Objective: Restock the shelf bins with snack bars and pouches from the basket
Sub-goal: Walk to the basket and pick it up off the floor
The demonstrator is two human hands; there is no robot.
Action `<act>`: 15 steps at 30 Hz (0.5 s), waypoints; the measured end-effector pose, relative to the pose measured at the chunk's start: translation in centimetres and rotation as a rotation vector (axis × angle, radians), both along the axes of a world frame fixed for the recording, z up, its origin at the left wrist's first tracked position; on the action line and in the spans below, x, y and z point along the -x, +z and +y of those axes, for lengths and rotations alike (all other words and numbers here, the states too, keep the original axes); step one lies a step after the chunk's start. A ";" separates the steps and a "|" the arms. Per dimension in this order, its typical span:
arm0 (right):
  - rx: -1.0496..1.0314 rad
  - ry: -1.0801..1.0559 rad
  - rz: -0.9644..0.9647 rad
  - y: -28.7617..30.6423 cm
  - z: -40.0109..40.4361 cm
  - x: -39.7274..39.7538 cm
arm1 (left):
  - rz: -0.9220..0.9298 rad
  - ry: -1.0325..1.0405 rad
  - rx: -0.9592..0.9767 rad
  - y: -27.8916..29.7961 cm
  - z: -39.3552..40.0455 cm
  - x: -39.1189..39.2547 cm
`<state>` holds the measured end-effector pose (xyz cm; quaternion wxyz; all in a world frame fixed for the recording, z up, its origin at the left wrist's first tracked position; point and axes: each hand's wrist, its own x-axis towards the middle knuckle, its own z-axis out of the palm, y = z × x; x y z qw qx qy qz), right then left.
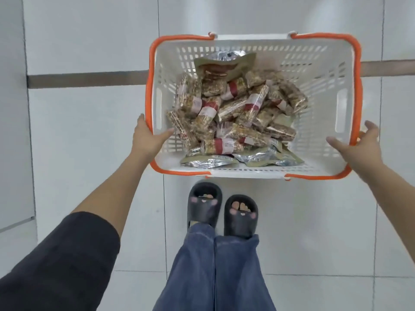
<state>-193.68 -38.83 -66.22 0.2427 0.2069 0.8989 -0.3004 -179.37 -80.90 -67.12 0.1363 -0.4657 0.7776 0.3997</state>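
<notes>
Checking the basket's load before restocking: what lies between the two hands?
In the head view, the white basket spans the gap between the left hand and right hand, holding heaped snack bars and foil pouches.

White basket (323,63) with orange rim on tiled floor (89,131), heaped with snack bars (233,113); foil pouches (226,161) along near wall. Left hand (147,136) gripping left rim, thumb inside. Right hand (359,145) at right rim, fingers spread. Dark slippers (222,212) just below basket.
</notes>
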 end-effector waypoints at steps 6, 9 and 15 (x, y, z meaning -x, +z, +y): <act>-0.023 -0.157 0.083 -3.9 -0.2 1.9 | 0.057 0.154 0.179 -4.1 -0.7 1.8; -0.028 -0.242 0.075 -4.4 -0.5 2.7 | 0.000 0.167 0.326 -4.7 -0.3 2.0; -0.085 -0.233 0.091 -1.2 -1.9 2.1 | -0.061 0.141 0.355 -1.1 -0.8 1.7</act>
